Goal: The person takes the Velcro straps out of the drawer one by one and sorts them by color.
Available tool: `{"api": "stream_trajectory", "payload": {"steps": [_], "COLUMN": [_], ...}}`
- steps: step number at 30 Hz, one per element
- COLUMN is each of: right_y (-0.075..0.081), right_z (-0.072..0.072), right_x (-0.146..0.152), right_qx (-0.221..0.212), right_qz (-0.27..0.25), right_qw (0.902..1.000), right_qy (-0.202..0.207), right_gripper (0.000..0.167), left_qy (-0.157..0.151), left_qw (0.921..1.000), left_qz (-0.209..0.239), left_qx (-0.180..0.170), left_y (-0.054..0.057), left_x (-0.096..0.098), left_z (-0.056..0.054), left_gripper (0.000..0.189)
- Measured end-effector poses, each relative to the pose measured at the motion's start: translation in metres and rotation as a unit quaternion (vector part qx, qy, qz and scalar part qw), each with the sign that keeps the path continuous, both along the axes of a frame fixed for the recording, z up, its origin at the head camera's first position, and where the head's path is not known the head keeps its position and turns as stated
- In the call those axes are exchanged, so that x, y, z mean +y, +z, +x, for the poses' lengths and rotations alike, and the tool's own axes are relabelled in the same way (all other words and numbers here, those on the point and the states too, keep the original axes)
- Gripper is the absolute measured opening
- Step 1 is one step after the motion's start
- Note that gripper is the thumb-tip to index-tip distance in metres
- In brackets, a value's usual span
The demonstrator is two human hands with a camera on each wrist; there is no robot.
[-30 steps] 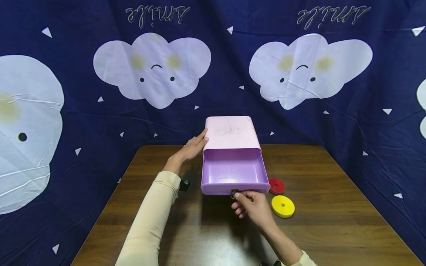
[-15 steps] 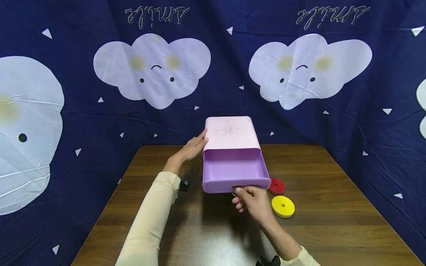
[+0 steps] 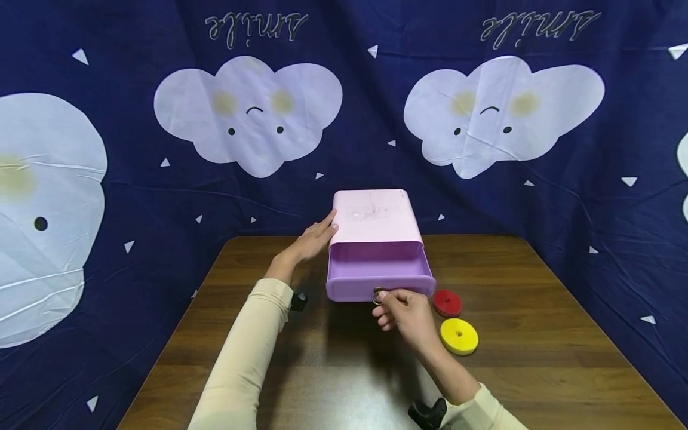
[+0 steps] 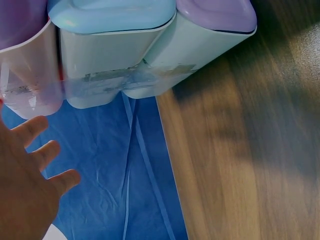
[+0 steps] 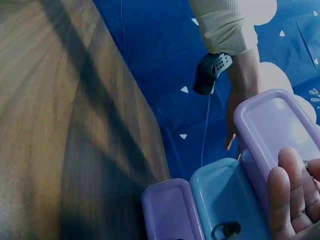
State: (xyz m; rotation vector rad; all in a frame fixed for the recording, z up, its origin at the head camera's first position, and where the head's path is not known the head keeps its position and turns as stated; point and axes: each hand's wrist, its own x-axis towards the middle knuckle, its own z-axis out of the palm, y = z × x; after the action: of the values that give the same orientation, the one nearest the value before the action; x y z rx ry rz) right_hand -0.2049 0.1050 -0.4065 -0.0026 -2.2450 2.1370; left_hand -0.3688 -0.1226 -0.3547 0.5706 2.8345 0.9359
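A small drawer cabinet with a pale pink top (image 3: 376, 206) stands on the table, its purple top drawer (image 3: 349, 289) pulled part way out. The inside of that drawer shows bare. My right hand (image 3: 411, 316) pinches the metal ring pull (image 3: 375, 298) on the drawer front between thumb and forefinger. Against the left side of the pink housing, my left hand (image 3: 312, 240) rests with its fingers stretched out. Below the top drawer, the right wrist view shows a blue drawer (image 5: 215, 192) with its own ring pull (image 5: 231, 229), then a lower purple drawer (image 5: 172, 207), both pushed in.
To the right of the cabinet, a red roll of tape (image 3: 448, 303) and a yellow roll (image 3: 459, 336) lie flat on the wooden table (image 3: 537, 334). Behind the table hangs a dark blue curtain (image 3: 371, 119) with cloud prints.
The purple top drawer has slid back partly into the cabinet, with my right hand moving away from me along with its ring pull. My left hand has stayed at the cabinet's side.
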Motion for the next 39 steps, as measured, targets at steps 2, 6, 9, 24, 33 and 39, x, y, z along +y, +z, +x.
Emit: {"api": "stream_trajectory", "payload": {"steps": [2, 6, 9, 24, 33, 39], "right_y": [0.000, 0.002, 0.003, 0.007, 0.009, 0.009], "right_z": [-0.003, -0.008, -0.012, -0.029, -0.042, -0.053], "right_x": [0.000, -0.001, -0.001, -0.003, -0.003, -0.004], "right_qx": [-0.001, 0.001, 0.000, 0.003, 0.002, -0.010], "right_qz": [-0.001, -0.005, -0.010, -0.012, -0.011, -0.019], "right_qw": [1.0000, 1.0000, 0.9999, 0.9999, 0.9999, 0.9997], "right_qy": [0.000, 0.000, 0.002, -0.007, -0.010, -0.008], "right_gripper": [0.028, 0.031, 0.032, 0.032, 0.031, 0.031], "left_qy": [0.000, -0.002, -0.002, -0.002, -0.003, -0.002], "left_qw": [1.0000, 1.0000, 1.0000, 1.0000, 1.0000, 1.0000], "left_qz": [-0.001, -0.002, -0.002, 0.002, 0.003, 0.002], "left_qx": [0.000, 0.001, 0.003, 0.002, 0.004, 0.003], "left_y": [-0.001, -0.001, -0.001, 0.002, 0.001, 0.002], "left_x": [0.000, -0.001, -0.001, -0.002, 0.000, -0.001], "left_z": [0.000, -0.001, -0.001, 0.001, 0.000, 0.001], "left_gripper": [0.057, 0.057, 0.058, 0.058, 0.058, 0.058]}}
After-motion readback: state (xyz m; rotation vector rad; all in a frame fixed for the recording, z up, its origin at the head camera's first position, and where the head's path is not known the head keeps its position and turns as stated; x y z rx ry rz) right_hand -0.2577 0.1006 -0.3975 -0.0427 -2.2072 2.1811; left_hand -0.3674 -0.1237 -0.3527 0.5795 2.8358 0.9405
